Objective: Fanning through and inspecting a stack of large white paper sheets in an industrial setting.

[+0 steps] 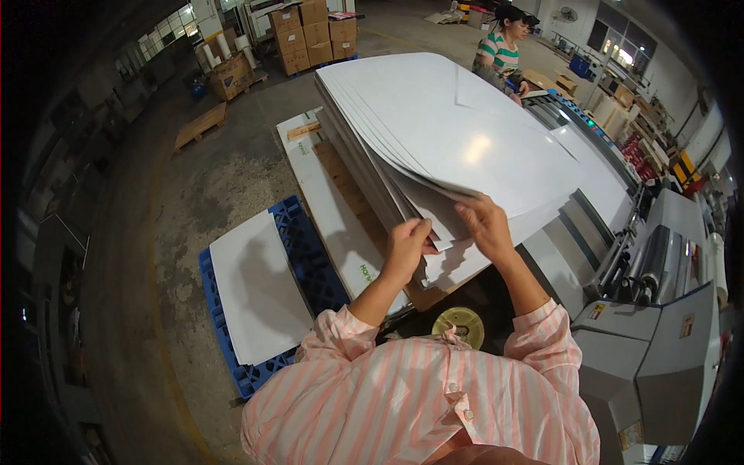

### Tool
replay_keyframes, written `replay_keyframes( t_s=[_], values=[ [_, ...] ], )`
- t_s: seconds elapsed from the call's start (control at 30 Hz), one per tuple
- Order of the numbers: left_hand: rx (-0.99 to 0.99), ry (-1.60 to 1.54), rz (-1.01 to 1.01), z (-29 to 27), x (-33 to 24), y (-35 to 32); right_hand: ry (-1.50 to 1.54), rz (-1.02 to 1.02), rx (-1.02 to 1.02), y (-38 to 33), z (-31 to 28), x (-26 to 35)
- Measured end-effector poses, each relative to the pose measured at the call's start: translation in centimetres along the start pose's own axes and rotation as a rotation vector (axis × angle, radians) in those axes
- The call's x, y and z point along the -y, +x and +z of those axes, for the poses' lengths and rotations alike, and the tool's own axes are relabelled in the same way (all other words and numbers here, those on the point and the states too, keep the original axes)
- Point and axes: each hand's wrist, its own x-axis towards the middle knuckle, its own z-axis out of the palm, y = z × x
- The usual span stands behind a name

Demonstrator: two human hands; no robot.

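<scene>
A tall stack of large white sheets (434,116) lies in front of me, its near left corner fanned apart. My right hand (488,227) is closed on the lifted edge of the upper sheets, which bow upward and leave a gap. Lower and to the left, my left hand (404,249) pinches the corner of sheets further down, thumb on top. Its other fingertips are partly hidden by the paper. Beneath the stack is a white board (337,225) with wooden strips.
A blue plastic pallet (291,225) with a smaller pile of white sheets (260,287) stands at the left. At the right is a grey machine (659,333) with rollers. A co-worker in a striped shirt (498,53) is at the far side. Cardboard boxes (316,35) are stacked behind.
</scene>
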Motion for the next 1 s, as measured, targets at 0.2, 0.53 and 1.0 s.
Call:
replay_keyframes(
  t_s=[0.2,0.53,1.0],
  values=[
    [0.017,0.08,-0.003,0.1,0.6,-1.5,0.559,0.329,-0.28,2.0,-1.6,0.5],
    [0.059,0.033,0.001,-0.1,1.5,-1.3,-0.091,-0.142,0.116,-2.0,0.4,-0.3],
    [0.062,0.252,0.234,0.1,2.2,-1.2,0.104,0.232,-0.179,0.1,-0.5,-0.2]
  ],
)
